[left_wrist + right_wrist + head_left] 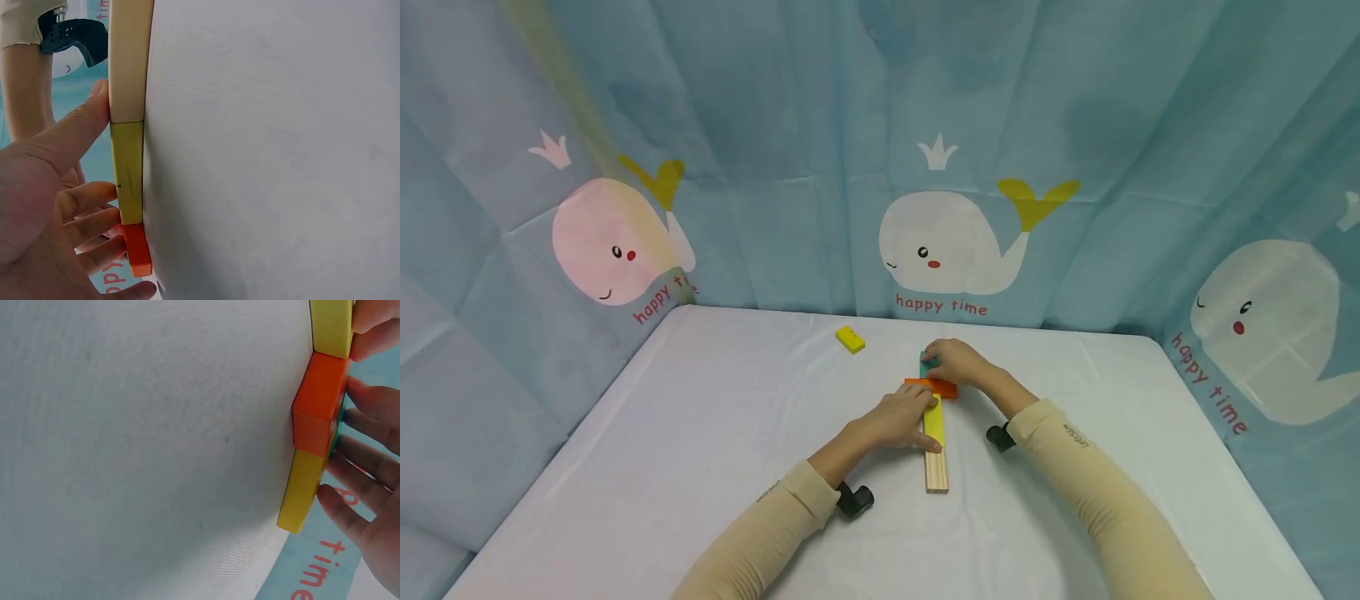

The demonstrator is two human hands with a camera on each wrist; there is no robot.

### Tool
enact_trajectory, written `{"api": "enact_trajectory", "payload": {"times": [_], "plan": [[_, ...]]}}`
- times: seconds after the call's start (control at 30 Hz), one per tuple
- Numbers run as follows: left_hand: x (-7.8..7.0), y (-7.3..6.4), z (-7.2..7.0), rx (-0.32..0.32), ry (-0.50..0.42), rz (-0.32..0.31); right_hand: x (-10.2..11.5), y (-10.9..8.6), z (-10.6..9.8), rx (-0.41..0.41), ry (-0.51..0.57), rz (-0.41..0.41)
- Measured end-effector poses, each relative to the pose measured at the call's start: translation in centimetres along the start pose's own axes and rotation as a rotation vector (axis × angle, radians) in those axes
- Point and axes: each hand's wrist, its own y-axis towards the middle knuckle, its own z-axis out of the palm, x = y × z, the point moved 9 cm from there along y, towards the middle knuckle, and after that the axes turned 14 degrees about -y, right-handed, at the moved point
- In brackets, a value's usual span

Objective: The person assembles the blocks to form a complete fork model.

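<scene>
A line of wooden toy blocks lies on the white table. Nearest in the head view is a plain wood block [936, 477], then a yellow block [933, 423], then an orange block [951, 389] set crosswise. My left hand [895, 419] rests along the yellow block, thumb by its joint with the wood block and fingertips at its far end. Beyond the orange block, my right hand [961, 364] pinches a teal block [923, 367]. The right wrist view shows another yellow block [301, 487] against the orange one, with the teal block's green edge above.
A loose yellow block [850, 339] lies toward the table's back edge, left of the line. The white-covered table [700, 467] ends at a blue curtain [790, 250] printed with whales. Each wrist carries a black camera mount [854, 501].
</scene>
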Motion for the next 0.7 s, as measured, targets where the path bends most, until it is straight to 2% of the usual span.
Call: {"api": "enact_trajectory", "payload": {"times": [0.37, 0.57, 0.7], "plan": [[0.1, 0.0, 0.1, 0.000, 0.022, -0.010, 0.0, 0.0, 0.6, 0.003, -0.012, 0.024], [0.1, -0.2, 0.1, -0.007, 0.040, -0.002, 0.4, -0.7, 0.7, -0.009, -0.025, -0.008], [-0.1, -0.2, -0.1, -0.013, 0.034, -0.004, 0.6, -1.2, 0.2, -0.044, -0.022, -0.032]]}}
